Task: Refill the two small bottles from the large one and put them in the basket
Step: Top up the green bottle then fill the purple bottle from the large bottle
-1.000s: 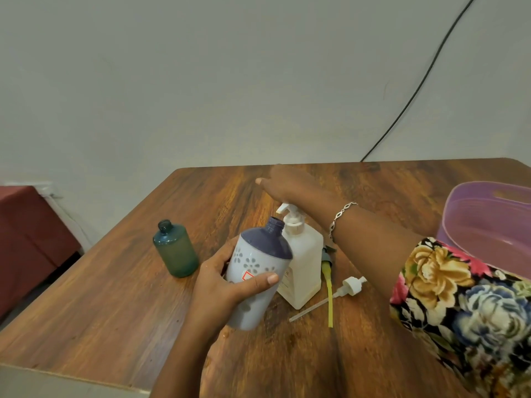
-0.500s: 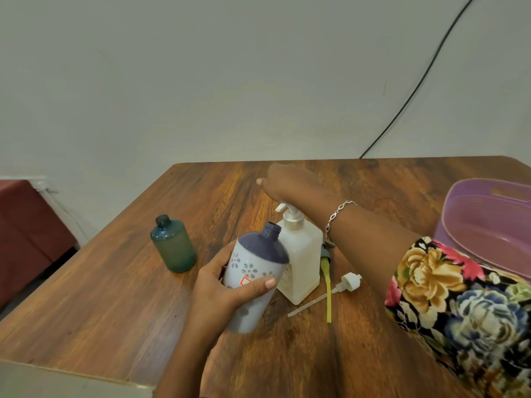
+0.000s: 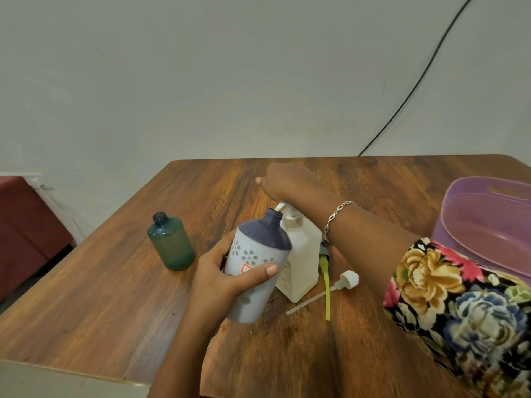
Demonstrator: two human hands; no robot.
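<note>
Three bottles are counted: one green bottle [image 3: 171, 245] (uncapped) on the worktop [image 3: 115, 297], one grey bottle [image 3: 258, 265] clasped tilted in the left grip [image 3: 221, 280], one white pump bottle [image 3: 301, 262] under the right grip [image 3: 287, 182] (fingers hidden, state unclear). Two loose pumps [image 3: 346, 280] are followed by one basket [image 3: 488, 214].

Wall [image 3: 201, 81]: plain, pale grey-white, matt, fills the upper half of the view. Faint scuffs, nothing hung on it.

Black cable [image 3: 416, 84]: runs down the wall on a slant from the upper right corner and drops behind the far edge of the bench.

Bench [image 3: 115, 297]: dark brown wood, strong streaked grain, rounded far corners, soft sheen. Stands close to the wall.

Dark red furniture [image 3: 26, 231]: low, at the left edge, kind unclear. White trim [image 3: 37, 179] on the wall just above it.

Light: even, diffuse, only soft shadows.
</note>
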